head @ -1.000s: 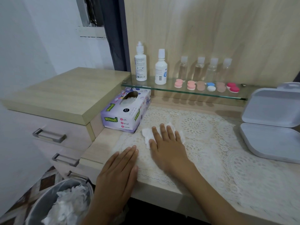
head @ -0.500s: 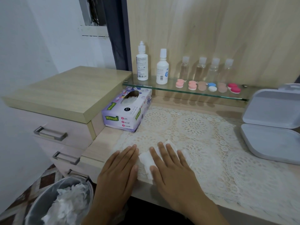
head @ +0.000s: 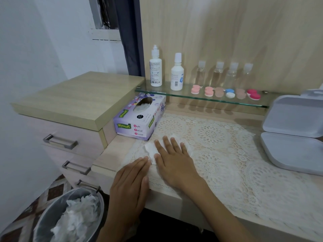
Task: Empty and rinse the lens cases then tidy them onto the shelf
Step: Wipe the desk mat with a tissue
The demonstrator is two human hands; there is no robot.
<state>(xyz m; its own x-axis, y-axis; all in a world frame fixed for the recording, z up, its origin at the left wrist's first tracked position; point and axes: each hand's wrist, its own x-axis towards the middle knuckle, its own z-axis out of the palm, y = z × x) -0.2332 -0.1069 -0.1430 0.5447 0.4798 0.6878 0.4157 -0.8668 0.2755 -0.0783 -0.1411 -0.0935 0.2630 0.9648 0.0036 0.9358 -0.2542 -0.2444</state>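
A grey metal bin of crumpled tissues is noted nearest, below the desk edge. The left hand is laid flat on the white lace mat, fingers straight, holding nothing. The right hand, likewise flat, presses a folded white tissue, which has been pushed away again since half a second ago; wiping is judged under way. The small round lens cases are already ranged on the glass shelf, so only clean-up appears left.

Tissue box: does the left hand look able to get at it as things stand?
Probably yes. The left hand lies flat and holds nothing, and only bare lace mat shows between it and the tissue box, whose opening faces up.
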